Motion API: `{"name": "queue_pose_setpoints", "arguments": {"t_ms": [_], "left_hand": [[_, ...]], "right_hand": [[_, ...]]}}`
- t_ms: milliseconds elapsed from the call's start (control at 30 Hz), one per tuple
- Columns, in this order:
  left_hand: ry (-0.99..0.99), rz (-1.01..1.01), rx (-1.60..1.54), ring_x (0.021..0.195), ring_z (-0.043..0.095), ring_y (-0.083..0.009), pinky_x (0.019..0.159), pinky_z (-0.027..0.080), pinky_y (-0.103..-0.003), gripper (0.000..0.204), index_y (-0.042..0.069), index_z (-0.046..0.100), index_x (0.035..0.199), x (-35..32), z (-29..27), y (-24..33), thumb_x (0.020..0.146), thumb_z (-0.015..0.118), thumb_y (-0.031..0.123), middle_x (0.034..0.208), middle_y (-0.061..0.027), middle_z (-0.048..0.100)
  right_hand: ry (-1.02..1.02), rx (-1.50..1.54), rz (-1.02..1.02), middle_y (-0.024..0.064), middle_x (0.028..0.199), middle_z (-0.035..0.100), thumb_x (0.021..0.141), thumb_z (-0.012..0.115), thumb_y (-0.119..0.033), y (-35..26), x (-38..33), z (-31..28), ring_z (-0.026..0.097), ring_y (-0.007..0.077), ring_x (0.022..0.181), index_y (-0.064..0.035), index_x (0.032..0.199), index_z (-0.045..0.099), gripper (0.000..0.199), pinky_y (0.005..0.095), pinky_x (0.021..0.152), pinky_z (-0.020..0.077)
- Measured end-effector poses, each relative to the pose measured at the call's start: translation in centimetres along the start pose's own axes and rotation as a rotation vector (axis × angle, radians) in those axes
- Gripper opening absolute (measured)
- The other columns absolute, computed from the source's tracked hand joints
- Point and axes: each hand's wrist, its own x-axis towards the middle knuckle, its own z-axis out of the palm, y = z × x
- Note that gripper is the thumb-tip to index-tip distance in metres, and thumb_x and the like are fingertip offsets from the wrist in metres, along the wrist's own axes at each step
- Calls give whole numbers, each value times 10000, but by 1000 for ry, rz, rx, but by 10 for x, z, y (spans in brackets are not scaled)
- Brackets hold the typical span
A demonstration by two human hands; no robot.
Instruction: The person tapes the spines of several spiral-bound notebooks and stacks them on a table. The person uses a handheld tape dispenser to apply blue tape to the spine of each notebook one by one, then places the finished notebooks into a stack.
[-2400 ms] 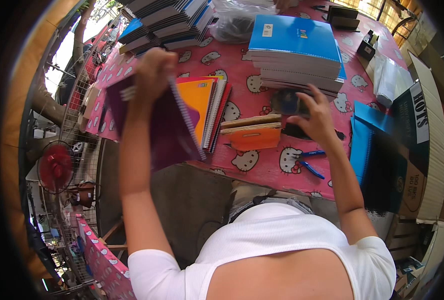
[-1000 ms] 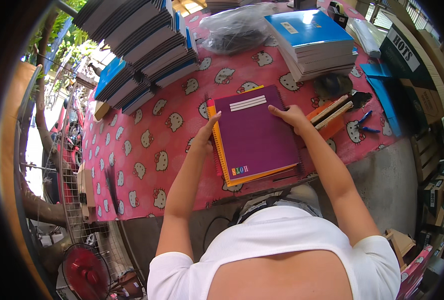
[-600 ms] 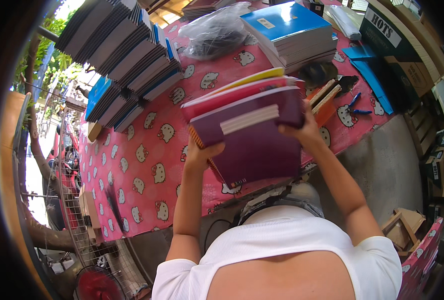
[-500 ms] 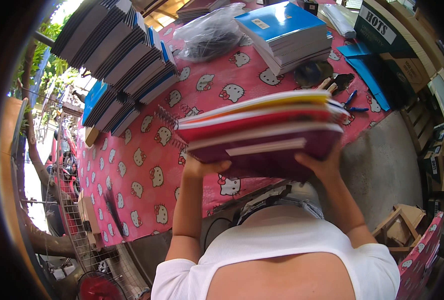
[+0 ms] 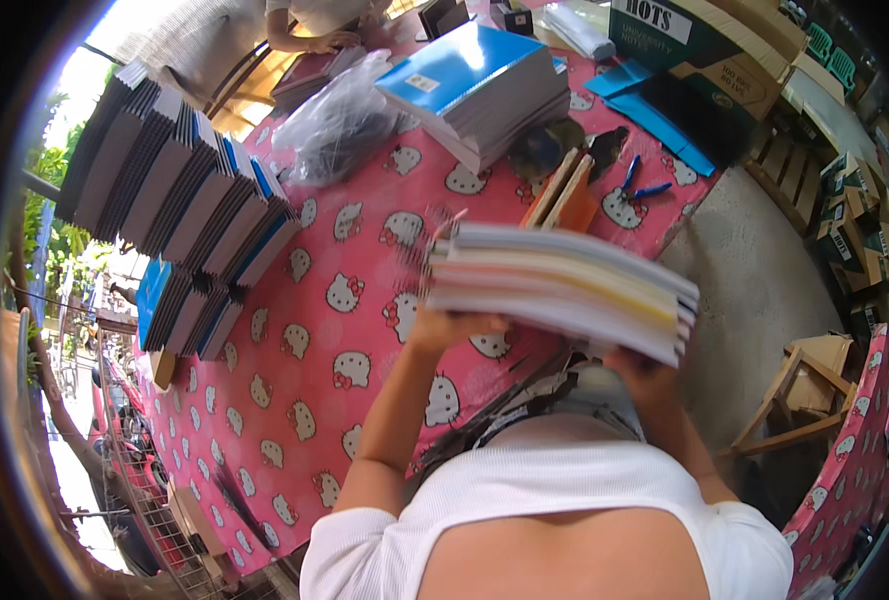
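Observation:
Between my hands, above the near edge of the table, is a stack of spiral notebooks (image 5: 554,285), smeared by motion. Its page edges face me, white with cream, orange and yellow layers, and the wire coils are at its left end. My left hand (image 5: 456,325) grips the lower left part, with the thumb along the near side. My right hand (image 5: 644,368) supports the lower right corner from below, its fingers mostly hidden. Just beyond the stack lie an orange piece with wooden strips (image 5: 567,195) and blue-handled pliers (image 5: 641,190).
A pink cat-print tablecloth (image 5: 349,335) covers the table. Tall notebook piles (image 5: 174,190) stand left; a blue-topped notebook stack (image 5: 474,90) and plastic bag (image 5: 334,135) sit at the back. A large carton (image 5: 704,60) is back right. Another person's hand (image 5: 334,42) shows at the far edge.
The notebook stack has tilted from showing its purple cover to showing its page edges, and its left end has moved right. The view has turned right; another person's arm now shows at the back.

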Motion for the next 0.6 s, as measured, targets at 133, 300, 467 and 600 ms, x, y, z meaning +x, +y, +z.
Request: {"name": "queue_pose_setpoints", "arguments": {"t_ms": [133, 300, 467, 600], "left_hand": [[-82, 533, 223, 1245, 426, -242, 1083, 320, -416, 1327, 19, 125, 1494, -3, -2, -5, 496, 934, 352, 1416, -119, 374], [-113, 314, -101, 1202, 457, -199, 1060, 340, -387, 1325, 21, 128, 1499, -4, 8, 0, 503, 924, 379, 1419, -121, 382], [-7, 374, 103, 1123, 532, -232, 1101, 311, -443, 1144, 30, 343, 1398, -3, 5, 16, 520, 887, 521, 1266, -118, 519], [-89, 299, -195, 1346, 346, -268, 1090, 316, -425, 1254, 30, 247, 1471, -1, -7, 19, 498, 942, 408, 1446, -169, 354]], "right_hand": [[33, 186, -17, 203, 1361, 382, 627, 829, -534, -15, 24, -3, 461, 289, 1229, 53, 1432, 155, 1203, 403, 1034, 385], [34, 238, 46, 198, 1359, 419, 663, 805, -543, -20, 21, 1, 478, 281, 1239, 46, 1442, 154, 1174, 392, 1024, 418], [-39, 94, -19, 185, 1302, 465, 659, 815, -539, -25, 34, -8, 520, 257, 1177, 52, 1416, 207, 1136, 378, 1002, 434], [-72, 257, 24, 210, 1294, 459, 648, 830, -528, -17, 34, 0, 520, 281, 1171, 45, 1411, 184, 1153, 379, 998, 426]]}}
